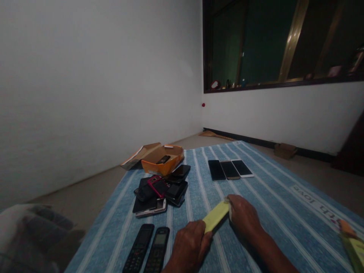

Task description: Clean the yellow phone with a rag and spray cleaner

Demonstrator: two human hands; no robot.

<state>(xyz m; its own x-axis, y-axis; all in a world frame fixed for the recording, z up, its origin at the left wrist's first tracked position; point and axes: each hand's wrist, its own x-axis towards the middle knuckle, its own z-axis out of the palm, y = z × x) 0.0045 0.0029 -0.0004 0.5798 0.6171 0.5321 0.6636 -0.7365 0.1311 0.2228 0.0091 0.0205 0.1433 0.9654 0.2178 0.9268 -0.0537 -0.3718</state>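
Both of my hands hold a pale yellow, flat, oblong thing (216,215) low over the striped blue cloth (196,206); its exact kind does not show. My left hand (190,240) is closed around its near end. At the far end my right hand (243,214) grips it, with a bit of greyish material showing by the fingers. Two black button handsets, one (139,246) and a second with a pale screen (158,248), lie side by side left of my left hand. Beyond my right hand, three flat touchscreen phones (229,170) lie in a row.
A heap of mixed phones (159,193) lies at the left of the cloth. Behind it stands an open orange box (170,163) with a dark phone inside. A yellow and orange object (352,246) is cut off at the right edge. A brown carton (285,151) sits on the floor.
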